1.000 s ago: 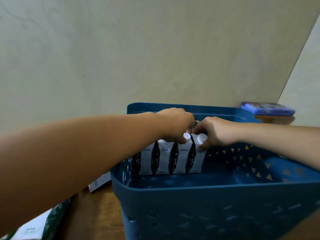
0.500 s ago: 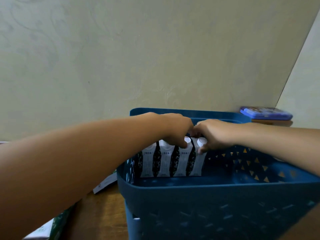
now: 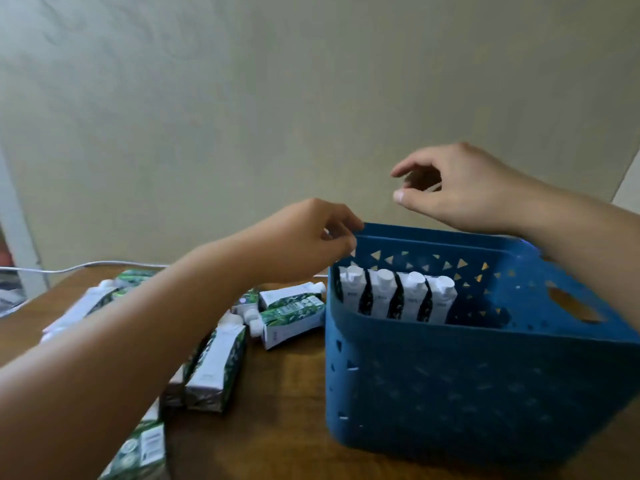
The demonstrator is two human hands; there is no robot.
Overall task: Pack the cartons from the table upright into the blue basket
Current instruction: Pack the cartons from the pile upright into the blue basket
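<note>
Both hands, ours, empty: left hand [image 3: 308, 242] hangs at the basket's far left corner, fingers loosely curled, tips at or just off the rim, and we cannot tell whether they touch; right hand [image 3: 460, 188] hovers above the back rim, thumb and forefinger apart, gripping nothing. Basket [image 3: 485, 386], blue, with triangle cut-outs, stands on the table [image 3: 284, 424] at our right. Contents: four cartons [image 3: 398, 299], white-capped, upright in one row against the left and back walls, touching side by side; the right portion of the basket looks unfilled, though its floor is hidden by the near wall. Loose cartons [image 3: 214, 368], green and white, lie on their sides on the table to the left of the basket, some touching or overlapping; the nearest pair [image 3: 291, 315] lies just beside the basket wall. A white cable [image 3: 86, 266] runs along the table's far edge. Status, as we judge it: early, most stock still unpacked. Risks noted: the row has no support on its right, so a carton dropped in carelessly or a nudge to the basket could tip the end carton over; reaching left across the pile with our forearm could sweep cartons toward the table edge.
</note>
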